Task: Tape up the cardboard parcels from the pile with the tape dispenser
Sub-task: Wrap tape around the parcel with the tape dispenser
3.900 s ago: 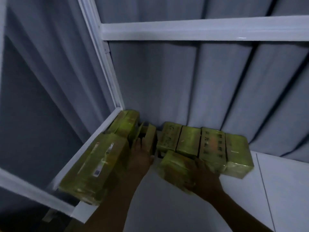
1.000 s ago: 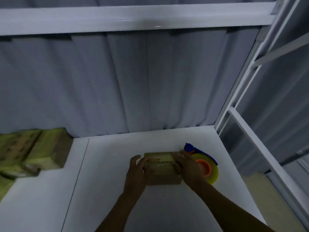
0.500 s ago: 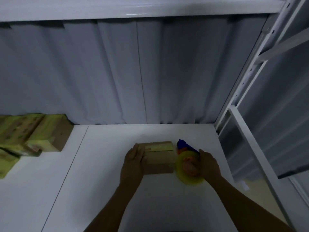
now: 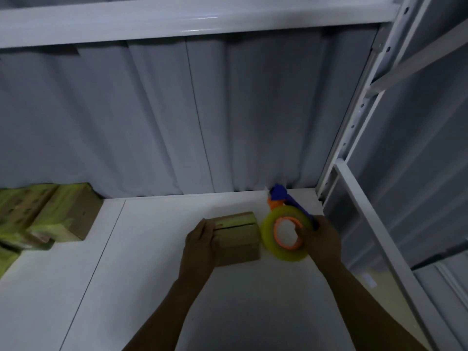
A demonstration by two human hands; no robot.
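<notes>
A small brown cardboard parcel [image 4: 239, 239] lies on the white shelf [image 4: 141, 287], its top flaps meeting at a dark seam. My left hand [image 4: 201, 243] holds the parcel's left side. My right hand [image 4: 321, 240] grips the tape dispenser [image 4: 285, 233], a blue and orange frame with a yellowish tape roll. The dispenser is lifted just right of the parcel, its blue nose pointing up and away. A pile of taped, yellow-green parcels [image 4: 43, 216] sits at the far left of the shelf.
A grey curtain [image 4: 202, 117] hangs behind the shelf. A white beam [image 4: 177, 19] crosses overhead. A white perforated upright [image 4: 354, 117] and a slanted rail [image 4: 374, 229] close off the right side.
My right hand has picked the dispenser up off the shelf and tipped it upright beside the parcel. My left hand stays on the parcel's left side. Earlier both hands were at the pile.
</notes>
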